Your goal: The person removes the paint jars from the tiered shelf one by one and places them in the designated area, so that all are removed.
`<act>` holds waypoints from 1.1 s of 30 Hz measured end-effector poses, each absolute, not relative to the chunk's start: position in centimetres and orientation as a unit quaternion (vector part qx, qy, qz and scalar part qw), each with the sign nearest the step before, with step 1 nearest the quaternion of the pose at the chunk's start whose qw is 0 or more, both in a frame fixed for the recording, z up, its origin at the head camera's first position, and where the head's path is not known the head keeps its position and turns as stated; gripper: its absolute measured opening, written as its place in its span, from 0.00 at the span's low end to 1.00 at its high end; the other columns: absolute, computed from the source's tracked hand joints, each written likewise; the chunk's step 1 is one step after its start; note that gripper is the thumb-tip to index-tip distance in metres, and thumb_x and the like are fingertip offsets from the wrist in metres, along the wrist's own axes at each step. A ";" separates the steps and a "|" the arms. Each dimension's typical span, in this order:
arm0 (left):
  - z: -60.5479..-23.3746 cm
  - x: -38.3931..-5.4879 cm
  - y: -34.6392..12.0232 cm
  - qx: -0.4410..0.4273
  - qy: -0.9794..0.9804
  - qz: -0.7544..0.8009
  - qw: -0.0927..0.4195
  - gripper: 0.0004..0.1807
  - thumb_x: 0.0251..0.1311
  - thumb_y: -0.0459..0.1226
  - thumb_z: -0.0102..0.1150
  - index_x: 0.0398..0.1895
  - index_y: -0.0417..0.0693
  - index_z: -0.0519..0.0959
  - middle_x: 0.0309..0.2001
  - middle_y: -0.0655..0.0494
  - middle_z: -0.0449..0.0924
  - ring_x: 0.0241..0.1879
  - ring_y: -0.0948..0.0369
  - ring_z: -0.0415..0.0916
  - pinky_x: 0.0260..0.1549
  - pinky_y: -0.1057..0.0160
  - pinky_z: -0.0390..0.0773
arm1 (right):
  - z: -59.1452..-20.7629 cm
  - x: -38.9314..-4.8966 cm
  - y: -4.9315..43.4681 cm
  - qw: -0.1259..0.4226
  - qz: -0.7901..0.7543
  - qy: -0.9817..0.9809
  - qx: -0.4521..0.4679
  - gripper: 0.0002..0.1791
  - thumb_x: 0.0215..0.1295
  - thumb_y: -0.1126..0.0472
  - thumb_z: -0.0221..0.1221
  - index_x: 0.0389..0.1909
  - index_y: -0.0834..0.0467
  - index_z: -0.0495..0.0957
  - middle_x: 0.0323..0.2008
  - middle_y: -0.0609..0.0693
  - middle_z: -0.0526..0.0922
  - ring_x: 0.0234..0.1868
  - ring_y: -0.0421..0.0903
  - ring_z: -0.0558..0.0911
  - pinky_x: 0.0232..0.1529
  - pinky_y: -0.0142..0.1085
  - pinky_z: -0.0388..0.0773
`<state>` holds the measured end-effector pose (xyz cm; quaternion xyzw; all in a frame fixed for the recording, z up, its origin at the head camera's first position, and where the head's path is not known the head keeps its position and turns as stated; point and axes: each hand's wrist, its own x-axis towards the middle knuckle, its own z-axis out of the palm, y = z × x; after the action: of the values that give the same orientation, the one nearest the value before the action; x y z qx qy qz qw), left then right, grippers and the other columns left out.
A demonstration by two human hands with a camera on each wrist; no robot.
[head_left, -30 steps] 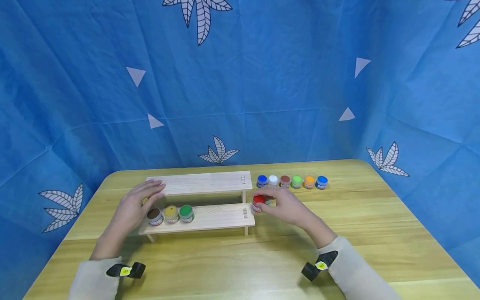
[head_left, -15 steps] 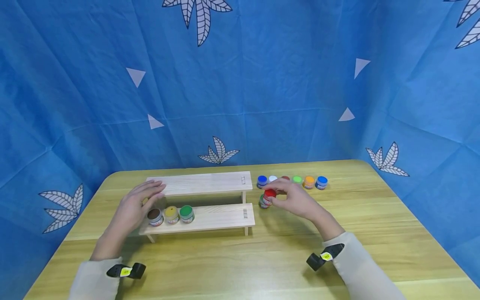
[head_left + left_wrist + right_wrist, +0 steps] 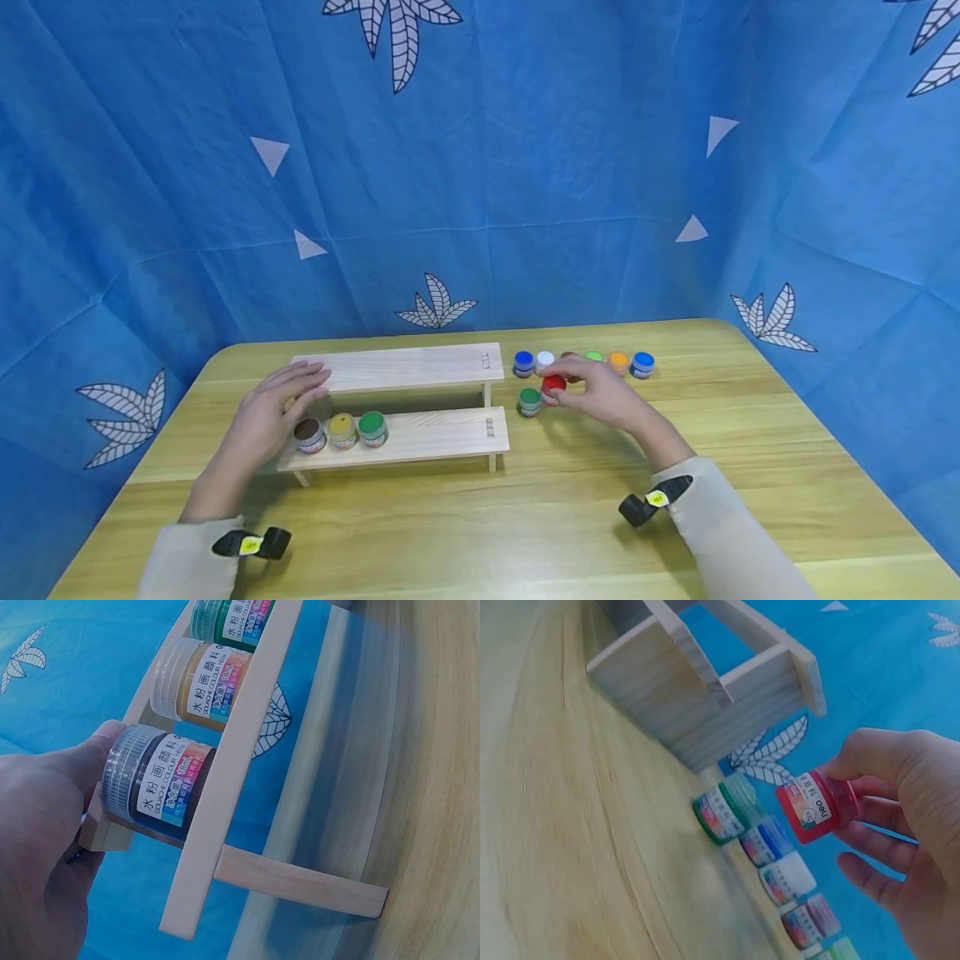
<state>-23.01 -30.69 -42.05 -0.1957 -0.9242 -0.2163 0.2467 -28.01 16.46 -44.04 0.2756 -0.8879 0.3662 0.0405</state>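
Jar of red paint is held above the table, nearer its far edge than its near one, just right of a green jar. Lid up and base down, its long axis runs nearly upright, label towards the right wrist. The right hand pinches its lid end. The left hand lies at the upper shelf's near left corner; whether it grips, I cannot tell.
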 end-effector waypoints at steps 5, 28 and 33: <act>-42.1 -23.0 -30.7 -0.195 -0.924 -0.216 0.248 0.17 0.64 0.36 0.63 0.55 0.43 0.82 0.58 0.45 0.79 0.62 0.41 0.68 0.60 0.37 0.66 | -44.6 -28.6 17.0 0.032 0.365 -0.892 0.266 0.22 0.63 0.61 0.65 0.59 0.57 0.80 0.58 0.55 0.79 0.62 0.58 0.73 0.57 0.54 0.75; -42.0 -23.0 -30.6 -0.192 -0.926 -0.215 0.245 0.17 0.64 0.37 0.62 0.56 0.44 0.82 0.58 0.45 0.79 0.63 0.42 0.68 0.60 0.38 0.66 | -46.6 -29.8 17.7 -0.001 0.355 -0.891 0.284 0.18 0.62 0.64 0.66 0.53 0.59 0.82 0.52 0.53 0.83 0.56 0.53 0.78 0.56 0.50 0.77; -42.0 -23.0 -30.7 -0.191 -0.926 -0.217 0.244 0.17 0.64 0.37 0.62 0.56 0.44 0.82 0.58 0.45 0.79 0.63 0.42 0.68 0.60 0.38 0.66 | -46.7 -29.8 17.6 -0.003 0.359 -0.889 0.285 0.17 0.62 0.64 0.65 0.53 0.59 0.82 0.51 0.52 0.83 0.55 0.52 0.79 0.55 0.49 0.77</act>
<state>-23.01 -30.66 -41.99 -0.1911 -0.9257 -0.2165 0.2442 -29.76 17.60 -46.67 0.2850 -0.8886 0.3593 -0.0034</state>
